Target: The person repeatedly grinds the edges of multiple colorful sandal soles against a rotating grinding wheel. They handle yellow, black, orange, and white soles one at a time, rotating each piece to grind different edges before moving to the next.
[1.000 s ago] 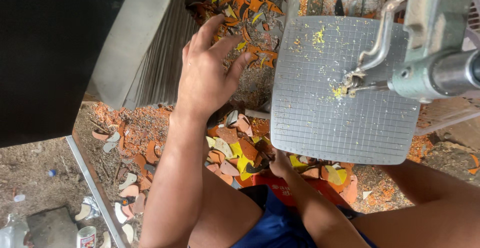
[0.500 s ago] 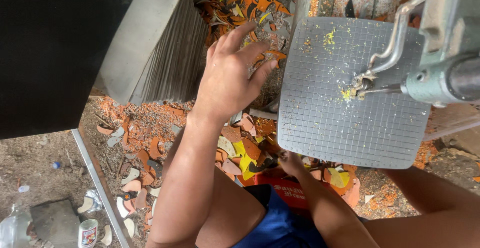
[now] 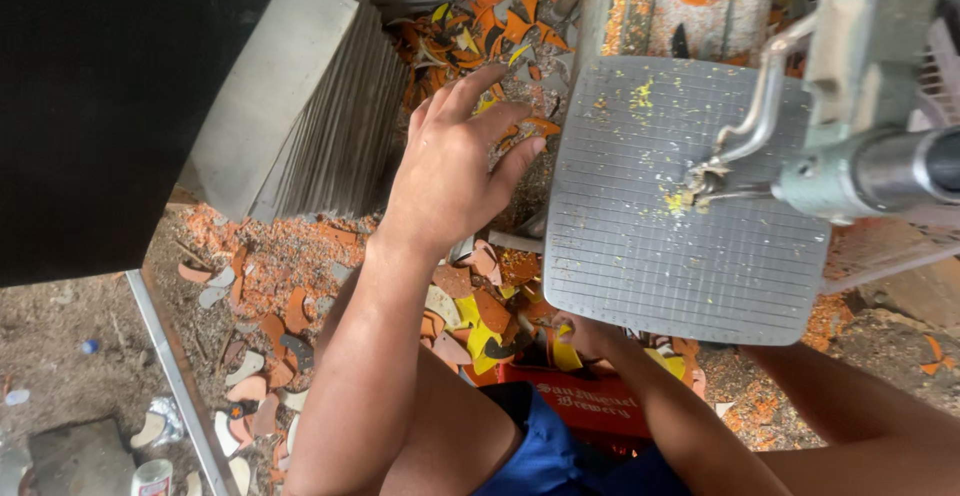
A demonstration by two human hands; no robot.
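My left hand (image 3: 455, 171) reaches forward with fingers spread, palm down, over a heap of orange, yellow and grey offcuts (image 3: 500, 26). Nothing shows in its grip. It hovers between a leaning stack of thin grey sheets (image 3: 320, 126) and a grey ribbed work plate (image 3: 650, 256). My right hand (image 3: 588, 336) is low, at the plate's near edge among scraps, and mostly hidden beneath the plate, so its fingers are not visible.
A metal machine head with a lever (image 3: 850, 146) stands over the plate, yellow crumbs below it. Scraps (image 3: 270, 336) litter the ground beside a metal rail (image 3: 175, 376). I sit on a red crate (image 3: 580, 401). A dark panel (image 3: 90, 106) fills the left.
My left hand has edged a little further toward the offcut heap beside the plate, fingers still spread. The right hand stays low under the plate.
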